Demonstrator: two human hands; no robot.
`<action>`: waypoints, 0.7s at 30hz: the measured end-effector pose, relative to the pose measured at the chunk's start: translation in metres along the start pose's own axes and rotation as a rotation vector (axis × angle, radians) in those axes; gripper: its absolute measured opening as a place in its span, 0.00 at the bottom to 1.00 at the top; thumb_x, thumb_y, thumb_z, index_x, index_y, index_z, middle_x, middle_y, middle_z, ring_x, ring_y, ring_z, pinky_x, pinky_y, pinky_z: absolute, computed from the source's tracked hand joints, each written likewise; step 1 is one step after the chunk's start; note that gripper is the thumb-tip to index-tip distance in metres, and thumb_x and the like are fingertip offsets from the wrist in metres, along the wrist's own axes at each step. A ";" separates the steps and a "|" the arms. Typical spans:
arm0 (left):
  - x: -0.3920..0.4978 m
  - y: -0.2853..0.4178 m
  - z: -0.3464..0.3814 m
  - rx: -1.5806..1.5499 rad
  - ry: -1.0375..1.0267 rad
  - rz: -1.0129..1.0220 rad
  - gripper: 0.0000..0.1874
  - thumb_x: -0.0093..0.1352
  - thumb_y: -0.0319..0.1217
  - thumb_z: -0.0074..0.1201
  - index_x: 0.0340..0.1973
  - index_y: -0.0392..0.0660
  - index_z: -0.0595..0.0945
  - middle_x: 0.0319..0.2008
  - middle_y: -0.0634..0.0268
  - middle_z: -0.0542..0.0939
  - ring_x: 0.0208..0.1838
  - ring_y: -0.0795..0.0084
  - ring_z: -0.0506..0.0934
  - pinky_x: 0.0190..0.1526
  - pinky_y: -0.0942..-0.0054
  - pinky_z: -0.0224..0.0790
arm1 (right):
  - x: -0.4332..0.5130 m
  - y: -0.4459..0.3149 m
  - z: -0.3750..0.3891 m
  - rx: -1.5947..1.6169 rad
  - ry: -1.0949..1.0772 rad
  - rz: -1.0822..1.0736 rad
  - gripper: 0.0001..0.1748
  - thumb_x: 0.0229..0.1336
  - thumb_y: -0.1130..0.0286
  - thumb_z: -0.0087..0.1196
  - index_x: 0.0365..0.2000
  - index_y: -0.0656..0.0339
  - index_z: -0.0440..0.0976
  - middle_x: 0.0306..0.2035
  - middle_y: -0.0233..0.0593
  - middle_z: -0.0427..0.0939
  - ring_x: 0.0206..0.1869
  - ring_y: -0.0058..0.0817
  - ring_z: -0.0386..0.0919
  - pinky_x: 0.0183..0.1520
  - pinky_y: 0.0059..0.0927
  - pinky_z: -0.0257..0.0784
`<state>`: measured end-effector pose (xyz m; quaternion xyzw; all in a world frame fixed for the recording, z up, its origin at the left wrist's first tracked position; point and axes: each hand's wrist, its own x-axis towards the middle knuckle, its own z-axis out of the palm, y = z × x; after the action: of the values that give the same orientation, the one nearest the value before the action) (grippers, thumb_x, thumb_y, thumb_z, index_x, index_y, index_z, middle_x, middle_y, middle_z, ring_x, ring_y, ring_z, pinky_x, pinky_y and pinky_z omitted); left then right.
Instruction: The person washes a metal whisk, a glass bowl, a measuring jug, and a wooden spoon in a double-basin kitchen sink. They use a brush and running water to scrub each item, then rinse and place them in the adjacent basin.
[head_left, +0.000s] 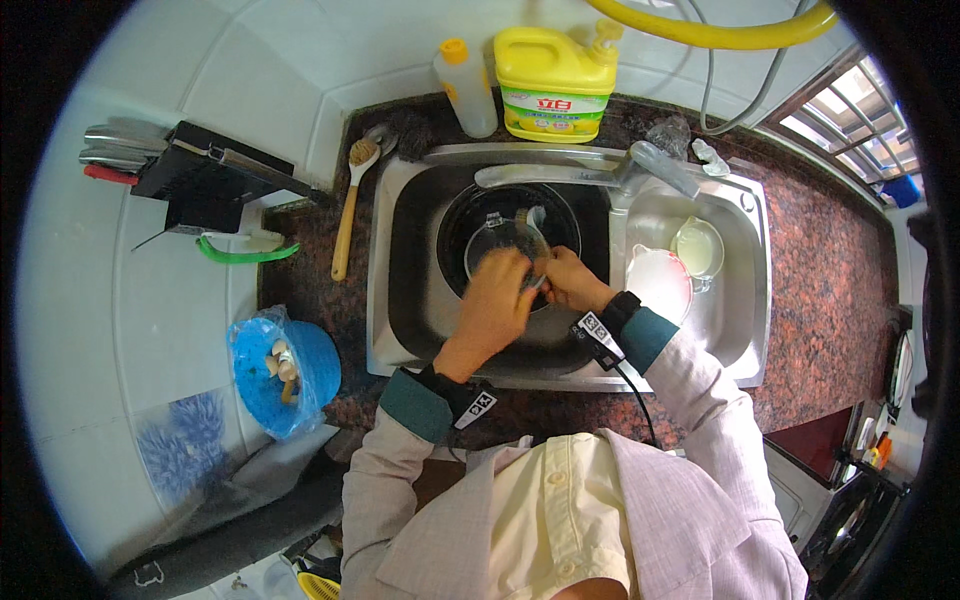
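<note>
Over the large left basin of a stainless steel sink (401, 330), my right hand (574, 279) grips the right rim of a clear round bowl or lid (487, 244). My left hand (491, 296), blurred, lies over the front part of this clear piece; whether it holds anything is hidden. Beneath both is a dark round pan (452, 214) in the basin. The faucet (547, 175) reaches across above the pan. In the small right basin stand a white container with a red rim (660, 281) and a clear glass cup (699, 247) with pale liquid.
Behind the sink stand a yellow detergent jug (555, 82) and a bottle with an orange cap (469, 90). A wooden-handled brush (346, 225) lies left of the sink. Further left are a blue plastic-lined bin (319, 367) holding scraps and a black knife holder (217, 176) on the wall.
</note>
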<state>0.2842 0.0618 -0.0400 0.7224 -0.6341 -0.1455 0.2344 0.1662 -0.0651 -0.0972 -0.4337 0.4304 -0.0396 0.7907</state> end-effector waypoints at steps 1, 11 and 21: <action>0.000 0.001 0.001 -0.169 -0.189 -0.005 0.25 0.65 0.37 0.54 0.53 0.36 0.69 0.49 0.47 0.75 0.53 0.50 0.73 0.54 0.61 0.64 | 0.003 0.001 -0.001 0.011 -0.006 0.004 0.18 0.56 0.68 0.52 0.40 0.71 0.60 0.18 0.39 0.70 0.14 0.23 0.67 0.14 0.25 0.61; 0.006 -0.019 0.018 0.064 -0.410 0.016 0.19 0.64 0.35 0.55 0.45 0.37 0.72 0.32 0.48 0.80 0.38 0.52 0.80 0.40 0.62 0.72 | 0.003 -0.004 -0.002 -0.073 -0.027 0.092 0.14 0.55 0.64 0.52 0.34 0.66 0.68 0.18 0.35 0.71 0.15 0.17 0.65 0.16 0.19 0.61; 0.031 -0.083 0.041 -1.001 -0.265 -0.338 0.08 0.72 0.30 0.46 0.40 0.37 0.74 0.33 0.56 0.82 0.31 0.70 0.81 0.34 0.74 0.74 | -0.045 -0.038 -0.033 -0.391 0.016 0.099 0.20 0.64 0.56 0.46 0.42 0.66 0.65 0.24 0.40 0.72 0.13 0.22 0.66 0.12 0.25 0.62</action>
<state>0.3380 0.0319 -0.1155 0.5901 -0.3864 -0.5551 0.4409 0.1265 -0.0905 -0.0485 -0.5567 0.4569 0.0803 0.6891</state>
